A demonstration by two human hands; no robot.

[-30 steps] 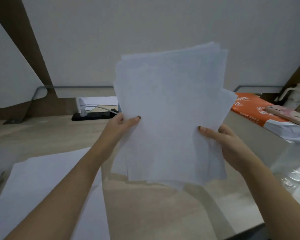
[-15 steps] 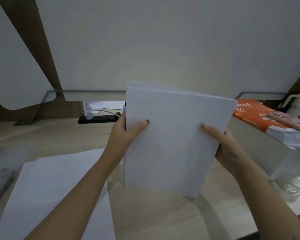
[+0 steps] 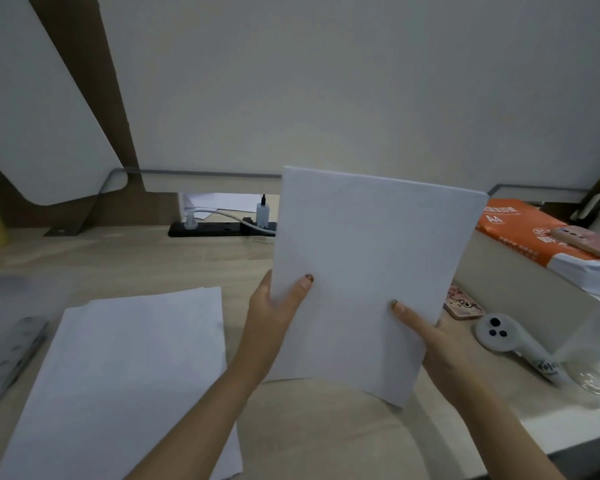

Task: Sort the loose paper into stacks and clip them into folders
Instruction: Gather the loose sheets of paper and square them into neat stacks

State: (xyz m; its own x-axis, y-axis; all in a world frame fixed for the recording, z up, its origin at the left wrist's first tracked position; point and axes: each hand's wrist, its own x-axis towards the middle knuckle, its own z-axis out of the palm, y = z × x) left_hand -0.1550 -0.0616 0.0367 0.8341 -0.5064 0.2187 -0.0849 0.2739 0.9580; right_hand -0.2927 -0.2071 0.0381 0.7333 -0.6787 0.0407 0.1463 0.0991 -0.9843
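Now, in hand: one squared stack of paper (image 3: 368, 271), held upright above the desk (image 3: 153, 261), its lower edge just clear of the wood.
Left grip: my left hand (image 3: 274, 323) is clamped on the stack's left edge, thumb on the face toward me, fingers hidden behind.
Right grip: my right hand (image 3: 440, 348) pinches the lower right edge the same way — thumb in front, the rest out of sight behind.
Second pile: one flat pile of sheets (image 3: 129, 375) lies on the desk to the left of the held stack, its top edges slightly fanned.
Folders: to the far left of the held stack, something grey and hazy (image 3: 11, 348) lies at the desk's edge; I cannot tell whether it is a folder or its clip.
Risk, slipping: both grips sit low on the sheets — if either thumb eases, I judge the inner pages could slide and undo the squared edges.
Risk, mixing: setting the stack down overlapping the fanned pile would likely merge two sorted lots.
Risk, clutter: right of the stack sit one orange paper ream (image 3: 534, 237), one white handheld gadget (image 3: 499, 336) and one phone case (image 3: 465, 304); a wide swing that way could knock them.
Count: two paper stacks, two hands, one power strip (image 3: 219, 229) behind.
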